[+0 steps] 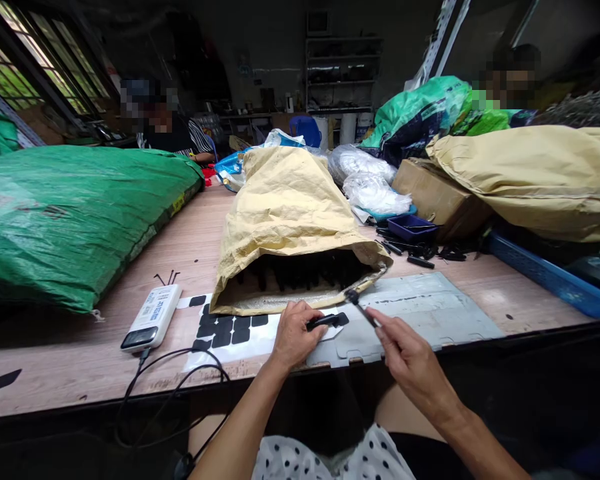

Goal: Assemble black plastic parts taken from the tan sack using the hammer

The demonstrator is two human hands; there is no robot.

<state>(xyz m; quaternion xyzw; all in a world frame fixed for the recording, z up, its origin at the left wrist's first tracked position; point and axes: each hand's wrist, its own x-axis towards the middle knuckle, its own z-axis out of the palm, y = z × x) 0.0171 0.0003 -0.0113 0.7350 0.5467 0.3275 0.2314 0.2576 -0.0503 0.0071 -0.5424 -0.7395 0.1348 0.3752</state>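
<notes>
My left hand [297, 333] is closed around a black handle-like part [325, 322], low over the right end of a white sheet [265, 337] that bears several black rounded squares [223, 331]. My right hand [405, 347] pinches a thin black tool [363, 308], whose wider dark head points up and left, close to the mouth of a tan sack [290, 207]. Dark pieces show inside the open sack. Beneath my hands, a grey flat board [420, 308] lies on the table.
A green sack [75, 213] fills the left side. A white power bank [153, 317] with a black cable lies nearer. At right are a purple tray [413, 228], loose black parts, a cardboard box [437, 193] and a blue tray [550, 277]. Two people sit beyond.
</notes>
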